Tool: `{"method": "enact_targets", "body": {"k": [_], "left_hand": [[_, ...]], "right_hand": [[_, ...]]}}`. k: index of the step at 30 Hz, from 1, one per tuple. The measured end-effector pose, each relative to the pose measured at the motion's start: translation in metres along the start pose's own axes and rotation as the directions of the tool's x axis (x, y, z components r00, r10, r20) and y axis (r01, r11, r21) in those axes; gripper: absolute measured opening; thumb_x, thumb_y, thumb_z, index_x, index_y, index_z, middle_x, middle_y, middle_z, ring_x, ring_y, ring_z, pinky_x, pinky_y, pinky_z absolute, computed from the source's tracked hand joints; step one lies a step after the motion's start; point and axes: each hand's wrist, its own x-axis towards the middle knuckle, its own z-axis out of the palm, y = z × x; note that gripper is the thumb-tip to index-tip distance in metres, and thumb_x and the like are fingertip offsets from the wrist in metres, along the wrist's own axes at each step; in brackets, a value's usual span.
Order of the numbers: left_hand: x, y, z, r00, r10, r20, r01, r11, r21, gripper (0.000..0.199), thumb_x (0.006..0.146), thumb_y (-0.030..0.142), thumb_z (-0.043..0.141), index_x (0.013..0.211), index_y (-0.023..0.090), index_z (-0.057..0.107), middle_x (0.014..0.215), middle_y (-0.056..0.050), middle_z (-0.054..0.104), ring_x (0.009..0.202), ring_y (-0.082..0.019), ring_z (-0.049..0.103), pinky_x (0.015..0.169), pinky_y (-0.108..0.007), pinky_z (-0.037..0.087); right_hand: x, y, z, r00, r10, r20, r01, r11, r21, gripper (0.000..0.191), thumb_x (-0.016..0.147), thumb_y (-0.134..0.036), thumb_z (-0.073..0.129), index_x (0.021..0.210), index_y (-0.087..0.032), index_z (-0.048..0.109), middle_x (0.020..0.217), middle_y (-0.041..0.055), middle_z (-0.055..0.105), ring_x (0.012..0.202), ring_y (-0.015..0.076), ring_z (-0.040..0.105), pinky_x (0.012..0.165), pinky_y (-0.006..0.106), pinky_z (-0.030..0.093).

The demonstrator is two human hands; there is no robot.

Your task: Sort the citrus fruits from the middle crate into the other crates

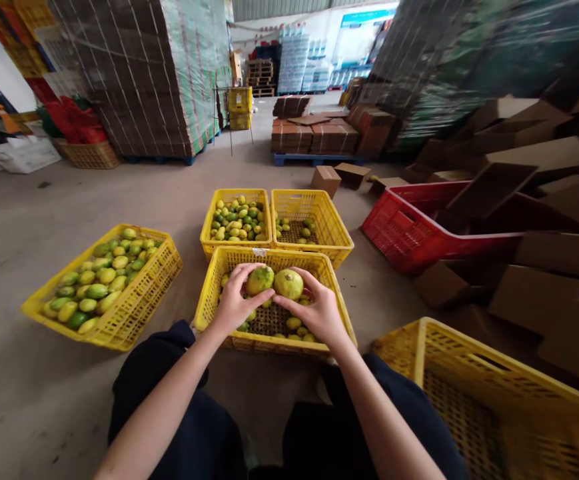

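1. Two held fruits (260, 281): one in the left hand (234, 303), one in the right hand (323, 312).
2. Five yellow crates (289, 345) close by on the floor (179, 200).
3. One red crate (402, 233).
4. One wicker basket (89, 155).
5. Crated fruits (96, 291), too many to count.

Red crate (404, 230), cardboard boxes behind (544, 157).

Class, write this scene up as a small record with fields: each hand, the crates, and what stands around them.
Left hand: holds a patchy green-and-yellow fruit
Right hand: holds a yellower fruit
Crate below hands: yellow, some fruit, floor partly showing
Left crate: yellow, set at an angle, well filled
Back left crate: yellow, well filled
Back right crate: yellow, few fruits
Right side: red crate, cardboard boxes
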Motion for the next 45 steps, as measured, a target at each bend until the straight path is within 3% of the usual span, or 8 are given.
{"method": "enact_targets", "body": {"k": [5, 10, 14, 17, 20, 24, 28, 45], "left_hand": [[-0.005, 0.003, -0.006, 0.992, 0.09, 0.083, -0.099, 0.989, 0.108, 0.039, 0.071, 0.022, 0.073, 0.108, 0.026, 0.061, 0.123, -0.007, 0.056, 0.118, -0.024, 0.049, 0.098, -0.032, 0.039], [-0.006, 0.003, -0.006, 0.995, 0.025, 0.098, -0.031, 0.998, 0.063, 0.04, 0.069, 0.022, 0.074, 0.106, 0.025, 0.058, 0.116, -0.006, 0.06, 0.105, -0.021, 0.056, 0.088, -0.028, 0.044], [-0.007, 0.0, -0.006, 0.991, -0.125, 0.04, 0.127, 0.991, -0.039, 0.036, 0.064, 0.027, 0.078, 0.093, 0.024, 0.056, 0.09, 0.0, 0.06, 0.076, -0.013, 0.06, 0.068, -0.02, 0.047], [-0.005, -0.005, -0.005, 0.929, -0.344, 0.138, 0.367, 0.908, -0.204, 0.033, 0.075, 0.044, 0.065, 0.097, 0.024, 0.051, 0.073, 0.004, 0.057, 0.051, -0.01, 0.056, 0.046, -0.02, 0.044], [0.001, -0.011, -0.004, 0.814, -0.536, 0.226, 0.581, 0.739, -0.342, 0.036, 0.083, 0.053, 0.047, 0.1, 0.021, 0.049, 0.064, 0.003, 0.057, 0.038, -0.011, 0.052, 0.032, -0.019, 0.035], [0.007, -0.017, -0.006, 0.67, -0.681, 0.296, 0.735, 0.552, -0.394, 0.037, 0.089, 0.047, 0.039, 0.097, 0.015, 0.055, 0.06, -0.001, 0.058, 0.036, -0.011, 0.054, 0.028, -0.016, 0.029], [0.007, -0.014, -0.007, 0.634, -0.688, 0.353, 0.762, 0.476, -0.44, 0.033, 0.092, 0.039, 0.037, 0.097, 0.013, 0.057, 0.062, -0.002, 0.059, 0.038, -0.011, 0.055, 0.028, -0.015, 0.027], [0.007, -0.015, -0.004, 0.644, -0.684, 0.342, 0.729, 0.414, -0.545, 0.021, 0.092, 0.034, 0.04, 0.092, 0.018, 0.054, 0.07, -0.001, 0.06, 0.038, -0.01, 0.055, 0.027, -0.014, 0.027]], "right_hand": [[-0.002, -0.002, 0.001, 0.998, -0.057, -0.003, 0.057, 0.998, -0.011, 0.066, 0.065, -0.05, 0.077, 0.12, -0.018, 0.061, 0.114, 0.0107, 0.067, 0.103, 0.0271, 0.063, 0.089, 0.039, 0.053], [0.0, -0.006, 0.0, 0.996, -0.088, 0.009, 0.089, 0.996, -0.022, 0.06, 0.067, -0.047, 0.077, 0.118, -0.021, 0.061, 0.116, 0.0102, 0.063, 0.107, 0.026, 0.06, 0.089, 0.036, 0.052], [0.0, -0.01, 0.004, 0.995, 0.003, 0.104, -0.022, 0.984, 0.176, 0.059, 0.068, -0.042, 0.077, 0.12, -0.022, 0.058, 0.111, 0.0069, 0.065, 0.098, 0.0225, 0.063, 0.084, 0.033, 0.052], [-0.001, -0.013, 0.014, 0.969, 0.151, 0.193, -0.21, 0.918, 0.336, 0.047, 0.073, -0.043, 0.07, 0.115, -0.024, 0.058, 0.088, 0.0003, 0.065, 0.073, 0.0153, 0.061, 0.064, 0.027, 0.053], [-0.001, -0.011, 0.026, 0.913, 0.336, 0.23, -0.406, 0.723, 0.559, 0.029, 0.074, -0.045, 0.066, 0.091, -0.023, 0.06, 0.071, -0.0032, 0.06, 0.055, 0.0114, 0.053, 0.045, 0.022, 0.046], [0.004, -0.003, 0.034, 0.757, 0.526, 0.388, -0.597, 0.315, 0.737, 0.023, 0.077, -0.042, 0.062, 0.077, -0.019, 0.058, 0.062, -0.0002, 0.062, 0.048, 0.0125, 0.054, 0.043, 0.025, 0.049], [0.006, 0.002, 0.032, 0.662, 0.569, 0.489, -0.65, 0.112, 0.751, 0.024, 0.083, -0.037, 0.051, 0.073, -0.016, 0.058, 0.057, 0.0031, 0.064, 0.036, 0.0119, 0.05, 0.037, 0.026, 0.045], [0.007, 0.005, 0.031, 0.649, 0.629, 0.428, -0.636, 0.139, 0.759, 0.016, 0.079, -0.032, 0.049, 0.071, -0.019, 0.053, 0.051, 0.0006, 0.061, 0.026, 0.0131, 0.043, 0.027, 0.026, 0.034]]}}
